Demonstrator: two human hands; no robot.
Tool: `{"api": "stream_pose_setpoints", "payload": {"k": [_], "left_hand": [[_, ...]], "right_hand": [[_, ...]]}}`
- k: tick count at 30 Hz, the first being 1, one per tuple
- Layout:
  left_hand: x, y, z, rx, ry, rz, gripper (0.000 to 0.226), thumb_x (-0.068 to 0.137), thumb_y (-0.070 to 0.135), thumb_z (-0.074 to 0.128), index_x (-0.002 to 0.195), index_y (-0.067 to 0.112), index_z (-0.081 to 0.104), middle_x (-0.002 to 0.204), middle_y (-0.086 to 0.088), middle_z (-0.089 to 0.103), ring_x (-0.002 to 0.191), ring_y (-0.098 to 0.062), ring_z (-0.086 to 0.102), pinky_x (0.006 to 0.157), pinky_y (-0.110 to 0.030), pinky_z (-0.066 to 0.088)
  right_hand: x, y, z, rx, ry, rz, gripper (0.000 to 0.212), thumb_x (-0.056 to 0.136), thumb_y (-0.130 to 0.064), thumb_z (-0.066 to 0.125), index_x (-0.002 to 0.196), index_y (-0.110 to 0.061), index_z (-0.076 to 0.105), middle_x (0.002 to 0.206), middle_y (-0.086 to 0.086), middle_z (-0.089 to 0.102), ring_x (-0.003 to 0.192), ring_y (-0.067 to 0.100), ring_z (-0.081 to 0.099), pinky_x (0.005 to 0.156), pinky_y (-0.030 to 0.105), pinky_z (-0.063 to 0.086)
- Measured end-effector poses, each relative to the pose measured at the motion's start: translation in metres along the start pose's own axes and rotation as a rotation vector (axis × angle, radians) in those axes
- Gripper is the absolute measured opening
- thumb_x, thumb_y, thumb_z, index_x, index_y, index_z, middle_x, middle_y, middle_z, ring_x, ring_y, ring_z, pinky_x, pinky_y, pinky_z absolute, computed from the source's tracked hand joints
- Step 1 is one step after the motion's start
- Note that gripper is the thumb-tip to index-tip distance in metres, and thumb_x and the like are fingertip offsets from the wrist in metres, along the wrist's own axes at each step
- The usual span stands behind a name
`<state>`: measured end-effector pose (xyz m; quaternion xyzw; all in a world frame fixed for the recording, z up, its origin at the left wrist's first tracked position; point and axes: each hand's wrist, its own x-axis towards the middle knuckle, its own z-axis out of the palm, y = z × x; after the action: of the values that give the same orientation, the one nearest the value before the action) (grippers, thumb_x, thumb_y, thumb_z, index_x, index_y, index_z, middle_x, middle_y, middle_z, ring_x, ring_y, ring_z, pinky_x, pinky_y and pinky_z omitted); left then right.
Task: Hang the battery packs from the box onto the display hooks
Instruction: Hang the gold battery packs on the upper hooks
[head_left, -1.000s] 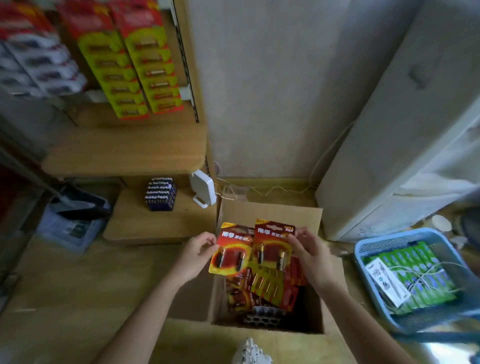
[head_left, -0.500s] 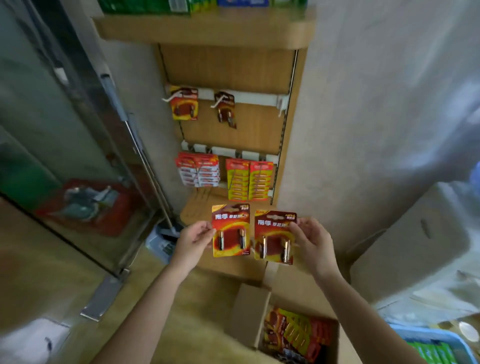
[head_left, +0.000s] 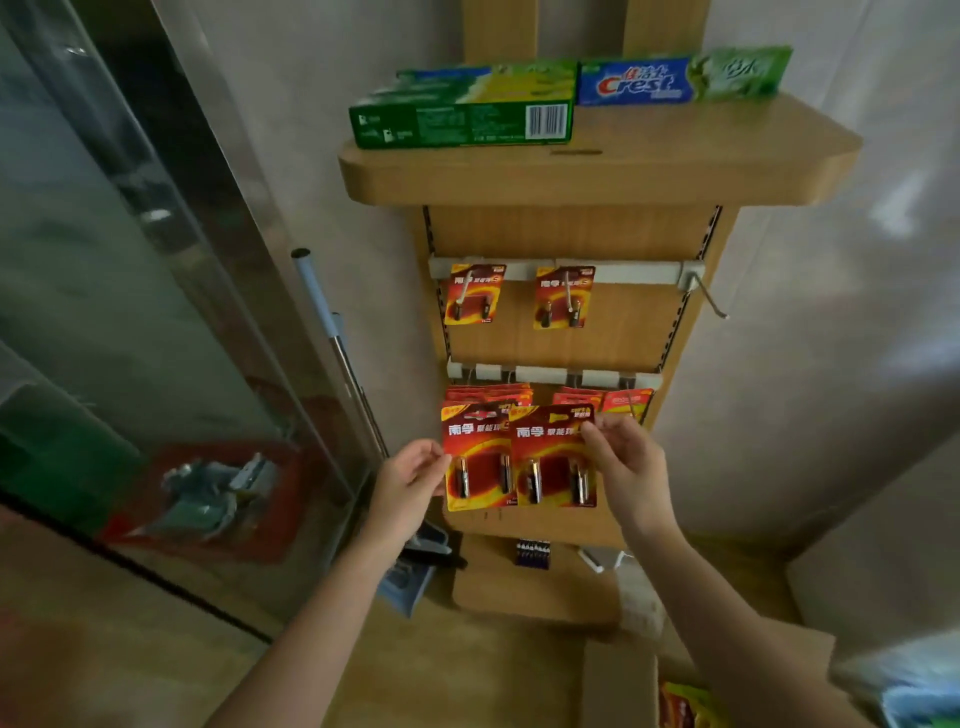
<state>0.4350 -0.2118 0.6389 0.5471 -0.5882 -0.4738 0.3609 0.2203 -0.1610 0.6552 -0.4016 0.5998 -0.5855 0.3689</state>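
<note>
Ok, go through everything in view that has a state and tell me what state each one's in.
Left red two-battery card pack: pinched by left hand, not yet hung.
Right red two-battery card pack: pinched by right hand, overlapping the left pack.
Two red packs on top rail: hanging on hooks.
Bare metal hook at top rail's right end: empty.
Brown cardboard box: open, packs inside.

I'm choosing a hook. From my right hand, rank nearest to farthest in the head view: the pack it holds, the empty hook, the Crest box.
1. Battery pack, pinched in the right hand itself, at its left.
2. Empty hook, above the hand, at the right end of the upper rail.
3. Crest box, highest up, on the top shelf.
</note>
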Motion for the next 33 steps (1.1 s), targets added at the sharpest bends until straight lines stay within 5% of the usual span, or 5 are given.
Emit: {"api": "stream_pose_setpoints", "payload": {"k": [6,10,17,28,33], "left_hand": [[0.056,0.025,-0.034,0.007,-0.051,0.062,0.007,0.093,0.015,0.049,0.093,0.012,0.055,0.092,-0.001,0.064,0.079,-0.006,0.061,0.056,-0.009,0.047],[0.082,0.04,-0.041,-0.02,-0.042,0.062,0.009,0.093,0.016,0.05,0.097,0.009,0.055,0.095,-0.001,0.064,0.085,-0.009,0.061,0.063,-0.015,0.045],[0.116,0.047,-0.042,-0.065,-0.016,0.039,0.015,0.092,0.02,0.051,0.1,0.009,0.056,0.1,-0.006,0.066,0.094,-0.017,0.062,0.065,-0.019,0.045],[0.133,0.051,-0.039,-0.092,0.017,0.02,0.011,0.093,0.019,0.051,0.099,0.011,0.055,0.102,-0.004,0.065,0.096,-0.015,0.061,0.062,-0.017,0.046],[0.141,0.048,-0.037,-0.096,0.041,0.003,0.009,0.092,0.019,0.052,0.098,0.014,0.056,0.103,-0.006,0.065,0.099,-0.018,0.062,0.072,-0.026,0.052]], "right_hand": [[0.027,-0.025,0.039,0.013,0.182,-0.005,0.02,0.089,-0.03,0.055,0.1,-0.014,0.057,0.102,0.004,0.068,0.096,0.013,0.065,0.075,0.027,0.054],[0.046,-0.038,0.043,-0.002,0.244,0.004,0.017,0.09,-0.03,0.054,0.1,-0.016,0.057,0.098,-0.001,0.067,0.094,0.011,0.063,0.075,0.024,0.052],[0.077,-0.044,0.045,0.013,0.266,0.042,0.02,0.091,-0.029,0.053,0.103,-0.014,0.055,0.09,-0.01,0.064,0.087,0.004,0.061,0.065,0.017,0.047],[0.106,-0.038,0.038,-0.037,0.285,0.024,0.027,0.091,-0.026,0.053,0.108,-0.005,0.057,0.096,0.0,0.066,0.093,0.014,0.063,0.07,0.021,0.05],[0.113,-0.033,0.034,-0.039,0.288,0.029,0.025,0.091,-0.026,0.054,0.106,-0.006,0.057,0.092,-0.003,0.065,0.093,0.016,0.063,0.072,0.023,0.051]]}}
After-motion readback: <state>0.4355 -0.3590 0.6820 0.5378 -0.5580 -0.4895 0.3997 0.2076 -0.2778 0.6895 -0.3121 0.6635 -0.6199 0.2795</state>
